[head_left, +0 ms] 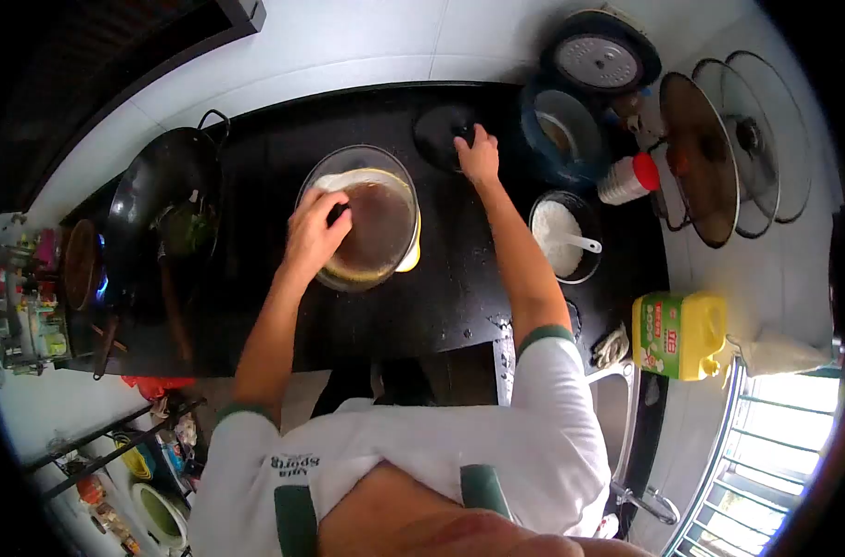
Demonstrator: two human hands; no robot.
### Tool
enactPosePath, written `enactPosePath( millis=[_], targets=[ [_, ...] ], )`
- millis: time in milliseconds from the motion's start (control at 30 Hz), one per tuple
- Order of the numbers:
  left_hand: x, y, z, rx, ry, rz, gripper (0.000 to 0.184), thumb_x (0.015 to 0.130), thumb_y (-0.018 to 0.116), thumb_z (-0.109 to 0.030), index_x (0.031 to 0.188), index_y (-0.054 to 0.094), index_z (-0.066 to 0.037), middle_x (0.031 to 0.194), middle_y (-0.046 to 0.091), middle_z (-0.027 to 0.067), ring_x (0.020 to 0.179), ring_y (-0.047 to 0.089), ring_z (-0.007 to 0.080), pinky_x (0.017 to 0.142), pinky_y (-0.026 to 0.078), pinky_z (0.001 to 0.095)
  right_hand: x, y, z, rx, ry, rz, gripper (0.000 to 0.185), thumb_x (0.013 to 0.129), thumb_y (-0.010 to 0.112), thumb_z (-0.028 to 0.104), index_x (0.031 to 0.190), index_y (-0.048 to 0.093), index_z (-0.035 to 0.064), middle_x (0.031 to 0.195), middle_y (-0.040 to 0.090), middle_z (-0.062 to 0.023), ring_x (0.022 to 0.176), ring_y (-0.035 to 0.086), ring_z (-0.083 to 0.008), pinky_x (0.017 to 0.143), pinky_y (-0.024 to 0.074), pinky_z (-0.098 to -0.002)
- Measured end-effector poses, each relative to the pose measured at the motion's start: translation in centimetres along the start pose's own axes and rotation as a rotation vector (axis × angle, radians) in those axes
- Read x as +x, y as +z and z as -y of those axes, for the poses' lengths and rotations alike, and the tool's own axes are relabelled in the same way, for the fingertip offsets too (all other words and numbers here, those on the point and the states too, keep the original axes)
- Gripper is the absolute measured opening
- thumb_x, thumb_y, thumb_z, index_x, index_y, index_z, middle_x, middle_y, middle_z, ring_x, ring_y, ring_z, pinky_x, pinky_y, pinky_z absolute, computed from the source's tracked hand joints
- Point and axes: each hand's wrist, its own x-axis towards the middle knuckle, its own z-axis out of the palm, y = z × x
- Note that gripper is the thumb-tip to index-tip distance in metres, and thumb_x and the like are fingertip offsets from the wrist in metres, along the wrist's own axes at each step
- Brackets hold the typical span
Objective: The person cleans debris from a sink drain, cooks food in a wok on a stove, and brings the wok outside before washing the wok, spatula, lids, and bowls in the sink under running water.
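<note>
My left hand [316,234] has its fingers closed round the black knob of a clear glass lid [376,218]. The lid lies over a pale pot with a yellow rim [411,256], whose contents look brownish through the glass. Farther back and to the right, my right hand [479,156] reaches to a dark round lid [434,139] on the black counter. Its fingers are closed on the dark knob near that lid's right side. Both lids appear level.
A black wok [153,200] with greens and a wooden-handled utensil stands at left. On the right are a blue pot [545,153], a bowl of white powder [554,227] with a white spoon, a red-capped jar [631,179], a yellow oil jug [679,334] and wall-hung lids [703,158].
</note>
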Motion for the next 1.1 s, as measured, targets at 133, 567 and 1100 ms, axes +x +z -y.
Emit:
enactPosePath(
  millis=[133,567,1100],
  targets=[
    [-3.6,-3.3,-0.6,-0.189,-0.218,-0.134,0.019,0.068,0.062,-0.001,0.086,0.058,-0.003,0.086,0.054,0.0081,0.077,0.055,0.0193,0.066,0.044,0.0269,4.3,1.5,0.9,-0.273,0.029,0.141,0.061,0.076,0.059,0.039,0.125,0.037,0.0105,0.114,0.045,-0.0235,0.099,0.05,-0.0398,0.083,0.0433,-0.043],
    [-9.9,-6.9,0.6,-0.87,-0.862,-0.43,0.015,0.077,0.052,-0.003,0.091,0.058,-0.003,0.077,0.053,-0.0017,0.062,0.043,0.0036,0.052,0.031,0.018,3.8,-0.4,4.6,-0.079,-0.375,0.007,0.023,0.069,0.061,0.022,0.082,0.062,0.0031,0.085,0.057,-0.0187,0.077,0.056,-0.0336,0.069,0.0461,-0.0401],
    [-12.8,-8.1,1.0,-1.032,-0.811,-0.545,0.017,0.079,0.051,-0.002,0.095,0.055,0.001,0.081,0.058,0.0035,0.071,0.055,0.0086,0.062,0.045,0.0212,-12.2,1.2,12.0,-0.008,-0.728,0.458,0.021,0.07,0.064,0.015,0.088,0.059,0.004,0.088,0.053,-0.014,0.071,0.058,-0.0346,0.065,0.0496,-0.0406]
  ],
)
